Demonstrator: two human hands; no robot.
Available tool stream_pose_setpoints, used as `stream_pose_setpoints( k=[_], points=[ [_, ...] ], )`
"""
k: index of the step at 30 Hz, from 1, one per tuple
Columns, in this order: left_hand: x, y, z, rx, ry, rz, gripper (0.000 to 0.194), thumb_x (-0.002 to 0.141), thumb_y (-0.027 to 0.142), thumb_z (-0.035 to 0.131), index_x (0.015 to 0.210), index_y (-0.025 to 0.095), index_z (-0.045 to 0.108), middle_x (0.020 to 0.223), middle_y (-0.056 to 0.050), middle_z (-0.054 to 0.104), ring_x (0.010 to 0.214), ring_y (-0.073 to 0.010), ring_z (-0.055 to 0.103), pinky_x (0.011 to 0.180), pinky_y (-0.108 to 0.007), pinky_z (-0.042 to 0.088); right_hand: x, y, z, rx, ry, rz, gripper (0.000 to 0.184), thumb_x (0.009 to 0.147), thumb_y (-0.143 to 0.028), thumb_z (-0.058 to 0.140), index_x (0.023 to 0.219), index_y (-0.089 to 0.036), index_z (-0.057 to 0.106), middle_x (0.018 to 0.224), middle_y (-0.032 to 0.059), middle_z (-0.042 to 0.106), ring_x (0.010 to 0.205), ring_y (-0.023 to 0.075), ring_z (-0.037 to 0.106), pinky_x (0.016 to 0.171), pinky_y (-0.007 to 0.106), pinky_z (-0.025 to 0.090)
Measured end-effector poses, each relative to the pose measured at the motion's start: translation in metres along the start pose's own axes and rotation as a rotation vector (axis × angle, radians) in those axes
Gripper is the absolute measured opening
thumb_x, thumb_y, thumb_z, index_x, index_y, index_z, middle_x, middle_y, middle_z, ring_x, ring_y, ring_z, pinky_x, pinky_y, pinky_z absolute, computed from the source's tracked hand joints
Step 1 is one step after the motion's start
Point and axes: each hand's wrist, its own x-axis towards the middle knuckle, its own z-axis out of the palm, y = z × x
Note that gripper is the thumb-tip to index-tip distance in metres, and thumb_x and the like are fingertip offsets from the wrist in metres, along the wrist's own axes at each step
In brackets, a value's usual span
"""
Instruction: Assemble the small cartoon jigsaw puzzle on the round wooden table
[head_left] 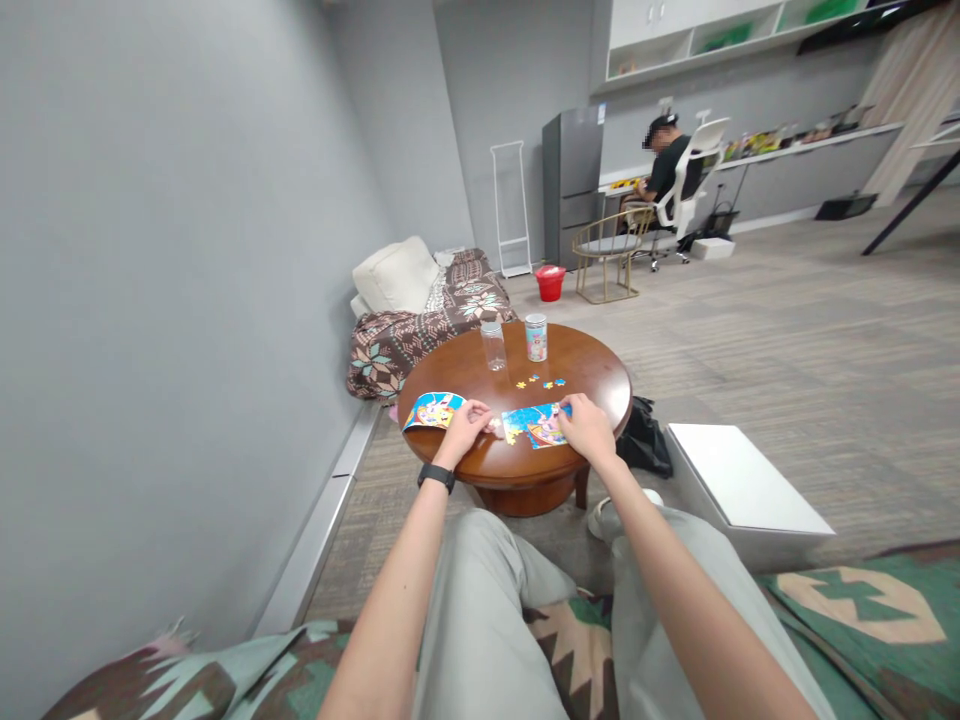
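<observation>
A round brown wooden table (517,470) stands in front of my knees. On it lies a partly joined blue jigsaw puzzle (536,425), and my right hand (589,428) rests with its fingertips on that puzzle's right edge. My left hand (465,430) curls beside a printed cartoon picture card (433,410), its fingertips near the puzzle's left end. Whether either hand holds a small piece is hidden. Several loose puzzle pieces (536,382) lie farther out, near a clear plastic jar (493,345) and a printed cylindrical tin (535,337).
A grey wall runs along the left, with a patterned blanket and cushion (427,315) beyond the table. A black bag (641,438) and white box (742,490) sit to its right. Farther back are a red bucket (550,282), a gold chair (607,255) and a seated person (664,165).
</observation>
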Motion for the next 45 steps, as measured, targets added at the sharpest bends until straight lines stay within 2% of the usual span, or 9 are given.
stream_pose_setpoints(
  k=[9, 14, 24, 31, 37, 45],
  points=[
    [0.0, 0.0009, -0.0003, 0.01, 0.02, 0.009, 0.023, 0.076, 0.028, 0.073, 0.091, 0.016, 0.059, 0.084, -0.003, 0.065, 0.075, -0.0142, 0.066, 0.077, -0.031, 0.055, -0.0006, -0.0015, -0.0028, 0.007, -0.01, 0.011, 0.018, 0.089, -0.022, 0.047, 0.098, -0.017, 0.062, 0.107, 0.0108, 0.066, 0.096, 0.0235, 0.061, 0.085, 0.034, 0.04],
    [-0.0008, 0.0012, -0.0009, 0.049, 0.027, 0.041, 0.025, 0.07, 0.02, 0.076, 0.089, 0.016, 0.06, 0.09, -0.004, 0.066, 0.081, -0.0135, 0.065, 0.084, -0.031, 0.053, -0.0008, -0.0021, -0.0021, 0.011, -0.006, 0.019, 0.018, 0.091, -0.023, 0.046, 0.098, -0.017, 0.061, 0.107, 0.0106, 0.066, 0.097, 0.023, 0.061, 0.085, 0.033, 0.04],
    [-0.001, 0.0021, -0.0001, 0.116, 0.03, 0.037, 0.029, 0.072, 0.036, 0.075, 0.076, 0.018, 0.054, 0.073, 0.001, 0.061, 0.069, -0.0132, 0.061, 0.07, -0.027, 0.049, 0.0004, -0.0035, -0.0047, 0.001, -0.025, 0.032, 0.023, 0.094, -0.024, 0.042, 0.098, -0.017, 0.063, 0.108, 0.0111, 0.066, 0.097, 0.0232, 0.062, 0.085, 0.033, 0.04],
    [0.0007, 0.0013, -0.0004, 0.173, 0.067, 0.059, 0.026, 0.071, 0.032, 0.074, 0.073, 0.019, 0.052, 0.069, 0.003, 0.057, 0.067, -0.0127, 0.058, 0.068, -0.026, 0.046, 0.0005, -0.0019, -0.0027, -0.002, -0.016, 0.016, 0.023, 0.094, -0.024, 0.042, 0.098, -0.017, 0.063, 0.108, 0.011, 0.067, 0.098, 0.0229, 0.062, 0.085, 0.033, 0.04],
    [-0.0007, 0.0023, 0.0023, 0.029, 0.001, 0.014, 0.032, 0.073, 0.036, 0.072, 0.072, 0.019, 0.044, 0.079, 0.0, 0.062, 0.072, -0.0144, 0.065, 0.068, -0.027, 0.05, 0.0, -0.0024, -0.0024, -0.002, 0.004, 0.017, 0.022, 0.093, -0.024, 0.043, 0.096, -0.018, 0.064, 0.106, 0.0106, 0.067, 0.096, 0.0229, 0.061, 0.084, 0.033, 0.041],
    [0.0021, -0.0027, 0.0001, 0.108, 0.03, 0.034, 0.013, 0.077, 0.021, 0.066, 0.08, 0.017, 0.055, 0.08, -0.003, 0.064, 0.075, -0.0166, 0.066, 0.074, -0.031, 0.052, 0.0004, -0.0022, -0.0032, -0.009, -0.012, 0.008, 0.022, 0.094, -0.024, 0.042, 0.095, -0.018, 0.063, 0.108, 0.011, 0.067, 0.098, 0.023, 0.062, 0.084, 0.033, 0.041]
  ],
)
